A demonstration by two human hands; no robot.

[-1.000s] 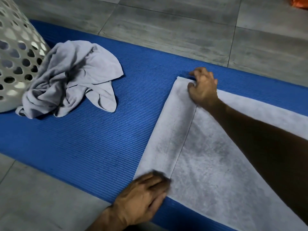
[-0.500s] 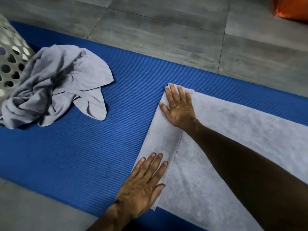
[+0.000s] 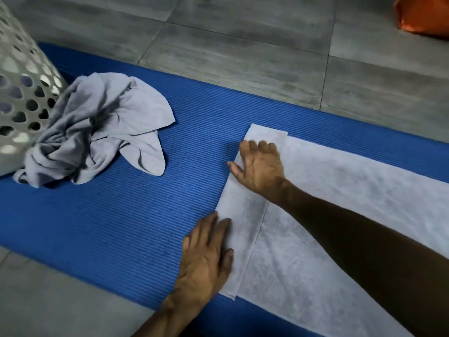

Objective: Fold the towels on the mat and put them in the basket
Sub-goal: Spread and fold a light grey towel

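Compared with half a second ago, we see both hands shifted toward the folded end of the towel (image 3: 340, 215): the left hand (image 3: 206, 256) now straddles the fold's outer edge, partly on the mat (image 3: 109, 227), and the right hand (image 3: 261, 166) sits nearer the fold's far corner with its thumb out over the mat. A second ago the right hand was curled at that corner; it now lies flat. The narrow folded strip is unchanged in place.

We note both hands are flat, fingers extended and slightly blurred, palms pressing down on the strip; neither grips anything.

The towel lies spread along the right part of the mat, its left end turned over into the strip, reaching from the mat's near edge almost to its far edge. A crumpled towel (image 3: 97, 127) rests at the mat's left end, touching the basket (image 3: 21, 93). An orange object (image 3: 422, 15) sits on the floor (image 3: 243, 45) beyond the mat's far edge.
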